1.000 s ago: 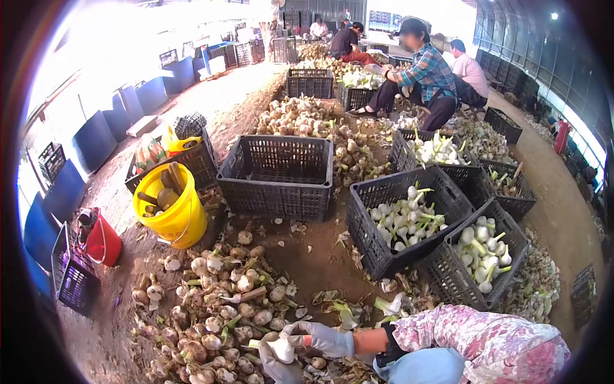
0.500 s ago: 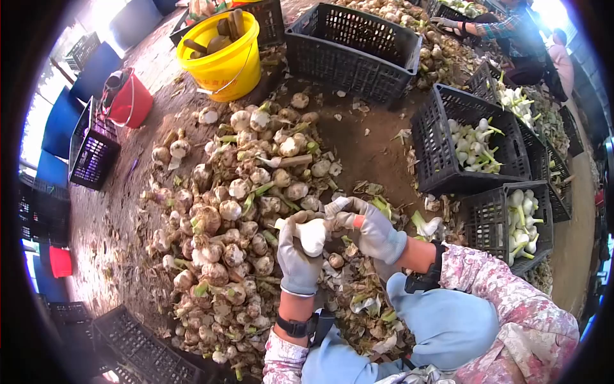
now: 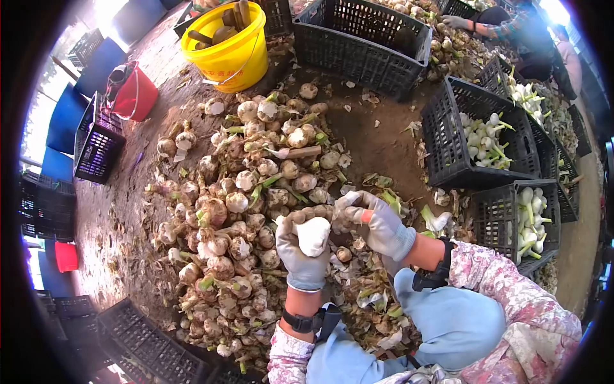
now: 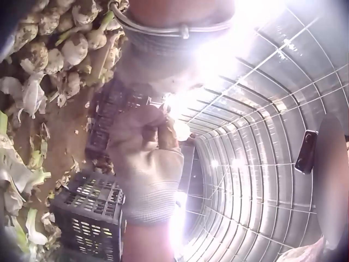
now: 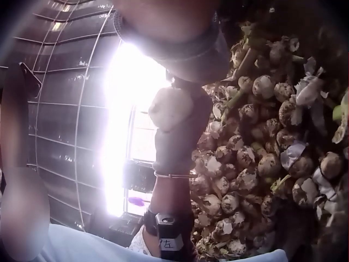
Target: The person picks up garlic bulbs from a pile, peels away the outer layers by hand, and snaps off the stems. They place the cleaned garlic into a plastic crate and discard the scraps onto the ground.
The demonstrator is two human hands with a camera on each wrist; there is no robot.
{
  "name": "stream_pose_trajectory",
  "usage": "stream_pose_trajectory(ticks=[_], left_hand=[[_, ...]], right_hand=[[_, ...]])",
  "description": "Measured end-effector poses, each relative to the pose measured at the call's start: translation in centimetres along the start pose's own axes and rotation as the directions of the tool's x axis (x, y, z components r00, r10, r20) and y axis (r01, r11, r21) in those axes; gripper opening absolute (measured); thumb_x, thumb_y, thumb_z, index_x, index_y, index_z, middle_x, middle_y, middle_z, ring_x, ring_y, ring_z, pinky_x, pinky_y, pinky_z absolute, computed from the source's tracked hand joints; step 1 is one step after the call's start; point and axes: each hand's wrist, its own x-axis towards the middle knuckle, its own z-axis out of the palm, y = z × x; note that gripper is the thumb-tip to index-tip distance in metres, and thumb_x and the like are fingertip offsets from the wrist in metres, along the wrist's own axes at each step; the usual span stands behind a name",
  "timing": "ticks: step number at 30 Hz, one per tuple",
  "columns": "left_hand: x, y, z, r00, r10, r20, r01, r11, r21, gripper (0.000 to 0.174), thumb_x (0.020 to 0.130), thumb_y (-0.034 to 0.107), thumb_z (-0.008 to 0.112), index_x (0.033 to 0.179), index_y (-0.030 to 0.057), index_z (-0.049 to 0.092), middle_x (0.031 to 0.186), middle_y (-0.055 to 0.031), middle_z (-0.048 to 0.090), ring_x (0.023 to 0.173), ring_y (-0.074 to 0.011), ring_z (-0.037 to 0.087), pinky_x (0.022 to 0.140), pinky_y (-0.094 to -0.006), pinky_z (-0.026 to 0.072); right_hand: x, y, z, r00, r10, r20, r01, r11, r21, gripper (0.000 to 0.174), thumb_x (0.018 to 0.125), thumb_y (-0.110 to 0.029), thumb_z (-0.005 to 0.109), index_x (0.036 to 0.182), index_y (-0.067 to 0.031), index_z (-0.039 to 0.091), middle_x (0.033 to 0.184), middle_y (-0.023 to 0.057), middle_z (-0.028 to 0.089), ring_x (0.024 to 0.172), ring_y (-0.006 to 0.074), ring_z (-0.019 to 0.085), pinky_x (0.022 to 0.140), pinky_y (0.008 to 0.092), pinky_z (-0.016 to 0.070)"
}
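Observation:
In the head view, a white peeled garlic bulb [image 3: 314, 237] sits in my gloved left hand [image 3: 303, 264], which grips it with curled fingers and thumb. The right wrist view has this same pale bulb [image 5: 170, 108] at the top of the left hand. My gloved right hand [image 3: 387, 232] is just right of the bulb, its curled fingertips right beside the left fingertips. An orange patch shows on one right finger. I cannot tell whether the right fingers pinch anything. A heap of unpeeled garlic bulbs [image 3: 220, 253] lies left of and beyond both hands.
Black crates of peeled garlic stand at the right, one [image 3: 476, 144] behind another [image 3: 521, 221]. An open black crate [image 3: 364, 48], a yellow bucket [image 3: 233, 61] with tools and a red bucket [image 3: 135, 95] stand farther back. Loose peelings [image 3: 377, 297] litter the ground near my knees.
The head view has tipped down from the crates and other people to my hands and the heap. The left hand still grips the bulb; the right fingers have drawn slightly away from it.

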Motion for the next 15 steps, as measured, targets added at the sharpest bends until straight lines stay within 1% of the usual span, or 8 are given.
stream_pose_trajectory(ticks=[4,6,8,10,11,13,14,15], left_hand=[[0.2,0.0,-0.2,0.997,-0.037,0.062,0.05,0.973,-0.223,0.026,0.09,0.029,0.049,0.086,0.0086,0.064,0.094,-0.0081,0.066,0.094,-0.0277,0.062,0.088,-0.0404,0.0488],[0.1,-0.3,-0.3,0.996,-0.088,0.007,0.086,0.957,-0.278,0.028,0.089,0.032,0.051,0.083,0.0084,0.065,0.093,-0.0086,0.067,0.094,-0.0242,0.062,0.088,-0.0388,0.0489],[0.1,-0.2,0.0,0.99,-0.139,-0.027,0.122,0.937,-0.328,0.028,0.089,0.033,0.051,0.086,0.008,0.064,0.092,-0.0092,0.067,0.091,-0.022,0.063,0.084,-0.0375,0.0502],[0.2,-0.3,-0.3,0.993,-0.107,-0.049,0.095,0.974,-0.203,0.032,0.09,0.033,0.047,0.088,0.0067,0.064,0.091,-0.0101,0.067,0.086,-0.0224,0.062,0.08,-0.0361,0.0506],[0.2,-0.5,-0.2,0.994,0.042,-0.102,-0.031,0.994,0.107,0.038,0.091,0.035,0.042,0.091,0.0046,0.065,0.093,-0.0108,0.067,0.085,-0.023,0.062,0.079,-0.0377,0.0501],[0.1,-1.2,0.9,0.987,-0.044,-0.154,0.033,0.997,-0.075,0.042,0.091,0.033,0.041,0.107,-0.0019,0.058,0.106,-0.0152,0.062,0.09,-0.024,0.061,0.081,-0.0355,0.0513],[-0.5,-1.3,3.2,0.99,-0.115,-0.076,0.111,0.992,-0.057,0.042,0.091,0.031,0.043,0.114,-0.0023,0.052,0.112,-0.0175,0.059,0.095,-0.0257,0.06,0.084,-0.035,0.0505],[-1.3,-2.8,1.9,0.956,0.183,0.228,-0.272,0.844,0.462,0.038,0.092,0.029,0.041,0.114,-0.0015,0.049,0.111,-0.0167,0.057,0.101,-0.0253,0.058,0.087,-0.034,0.049]], right_hand=[[-0.3,-0.3,1.4,0.996,-0.037,-0.081,0.03,0.997,-0.077,0.022,0.086,-0.011,0.062,0.106,-0.0038,0.056,0.103,0.0037,0.061,0.096,0.0116,0.057,0.085,0.027,0.0459],[-0.2,-0.1,2.3,0.986,-0.165,0.013,0.149,0.843,-0.517,0.036,0.084,-0.018,0.068,0.113,-0.002,0.053,0.107,0.0043,0.06,0.097,0.0139,0.057,0.087,0.0274,0.0454],[-0.3,0.3,2.3,0.982,-0.184,0.039,0.18,0.854,-0.487,0.049,0.081,-0.022,0.072,0.118,-0.0006,0.05,0.113,0.0051,0.056,0.101,0.0153,0.056,0.09,0.0279,0.0437],[-0.8,-0.5,3.0,0.95,-0.262,0.17,0.304,0.655,-0.691,0.054,0.079,-0.027,0.073,0.121,-0.0043,0.049,0.122,0.0103,0.051,0.113,0.0212,0.049,0.097,0.0347,0.0386],[-0.1,0.9,0.5,0.893,-0.355,0.275,0.34,0.133,-0.931,0.072,0.076,-0.048,0.07,0.129,-0.0052,0.045,0.131,0.0148,0.044,0.123,0.0265,0.041,0.102,0.0396,0.0321],[0.6,1.6,-0.2,0.86,-0.296,0.415,0.469,0.141,-0.872,0.094,0.077,-0.07,0.05,0.14,-0.0033,0.03,0.142,0.0198,0.032,0.135,0.0327,0.025,0.11,0.0399,0.0171],[0.0,3.4,-1.6,0.939,-0.188,0.289,0.326,0.212,-0.921,0.095,0.079,-0.065,0.053,0.142,-0.0024,0.022,0.144,0.0193,0.03,0.135,0.0342,0.025,0.111,0.0405,0.0178],[-0.1,3.2,-1.3,0.943,-0.157,0.294,0.331,0.336,-0.882,0.094,0.08,-0.059,0.057,0.144,-0.0032,0.017,0.142,0.0185,0.032,0.132,0.0332,0.031,0.109,0.041,0.0224]])
